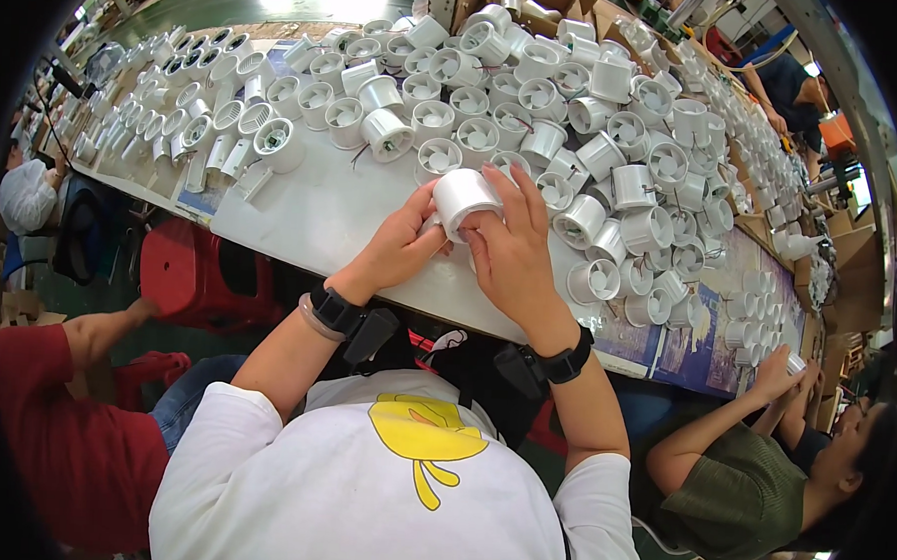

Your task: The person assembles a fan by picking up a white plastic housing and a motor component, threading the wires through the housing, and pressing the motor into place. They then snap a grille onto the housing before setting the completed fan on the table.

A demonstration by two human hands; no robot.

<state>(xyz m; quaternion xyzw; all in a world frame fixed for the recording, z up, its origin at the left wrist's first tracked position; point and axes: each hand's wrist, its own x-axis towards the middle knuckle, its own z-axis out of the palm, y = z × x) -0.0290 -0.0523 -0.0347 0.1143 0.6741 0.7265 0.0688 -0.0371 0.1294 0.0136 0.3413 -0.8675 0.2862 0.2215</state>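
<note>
"Centrally, what is shown?"

"A glossy white plastic fan housing [464, 193], cylindrical, raised above the smooth pale tabletop [315, 232]."

"And the hands?"

"The left hand [402, 246] grips its left side, fingers curled. The right hand [513, 248] arches over its right side, index finger bent at the near opening; whether it pinches anything there cannot be told. Both elbows are bent."

"Beyond?"

"Similar rigid, round fans [633, 186], heaped, some showing radial blades."
</note>
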